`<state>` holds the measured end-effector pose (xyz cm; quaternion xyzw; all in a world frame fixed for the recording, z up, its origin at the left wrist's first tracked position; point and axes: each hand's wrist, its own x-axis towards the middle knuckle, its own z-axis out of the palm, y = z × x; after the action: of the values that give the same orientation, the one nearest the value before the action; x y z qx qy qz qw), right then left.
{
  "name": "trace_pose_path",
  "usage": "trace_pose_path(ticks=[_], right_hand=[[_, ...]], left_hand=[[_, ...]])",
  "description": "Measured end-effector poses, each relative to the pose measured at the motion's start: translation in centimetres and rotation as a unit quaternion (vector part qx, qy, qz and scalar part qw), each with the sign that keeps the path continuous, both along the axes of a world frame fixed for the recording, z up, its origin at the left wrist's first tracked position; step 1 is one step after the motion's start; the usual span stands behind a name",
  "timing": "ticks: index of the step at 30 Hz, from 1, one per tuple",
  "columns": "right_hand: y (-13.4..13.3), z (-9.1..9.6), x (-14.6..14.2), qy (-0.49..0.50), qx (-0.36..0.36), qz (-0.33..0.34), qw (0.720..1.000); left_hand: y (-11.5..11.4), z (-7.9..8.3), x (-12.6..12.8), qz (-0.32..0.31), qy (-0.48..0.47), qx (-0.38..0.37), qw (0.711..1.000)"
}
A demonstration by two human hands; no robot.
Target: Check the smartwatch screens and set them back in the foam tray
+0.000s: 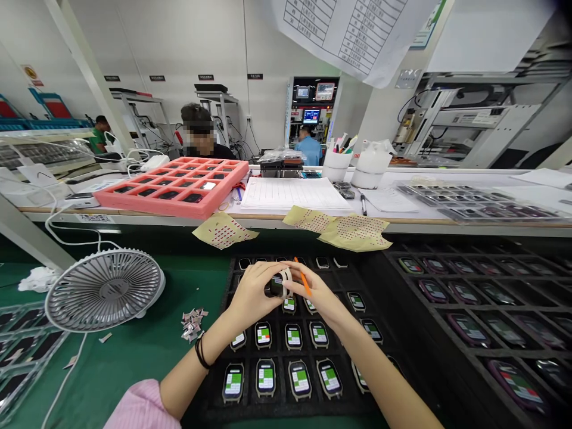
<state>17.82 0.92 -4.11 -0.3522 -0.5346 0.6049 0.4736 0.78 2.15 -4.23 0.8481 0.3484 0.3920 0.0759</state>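
My left hand and my right hand meet above a black compartment tray and together pinch a small dark watch body. An orange pen-like tool sticks up between the fingers of my right hand. Both hands are closed round the watch body. Beneath them, several watch bodies with green and white screen stickers lie in rows in the tray.
A white desk fan stands on the green mat at left, with a pile of peeled tabs beside it. A second black tray lies at right. On the shelf behind sit a pink tray, yellow sticker sheets and papers. A person sits opposite.
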Motion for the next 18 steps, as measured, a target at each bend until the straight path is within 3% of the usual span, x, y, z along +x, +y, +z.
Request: trace_pose_path(ticks=[5, 13, 18], right_hand=[[-0.4, 0.9, 1.0, 0.06, -0.061, 0.14, 0.986], [-0.3, 0.1, 0.8, 0.098, -0.091, 0.079, 0.988], [-0.9, 0.9, 0.6, 0.083, -0.071, 0.093, 0.99]], left_hand=[[-0.8, 0.9, 0.2, -0.033, -0.044, 0.03, 0.998], [-1.2, 1.2, 0.4, -0.063, -0.056, 0.005, 0.996], [-1.4, 1.4, 0.5, -0.061, -0.069, -0.007, 0.996]])
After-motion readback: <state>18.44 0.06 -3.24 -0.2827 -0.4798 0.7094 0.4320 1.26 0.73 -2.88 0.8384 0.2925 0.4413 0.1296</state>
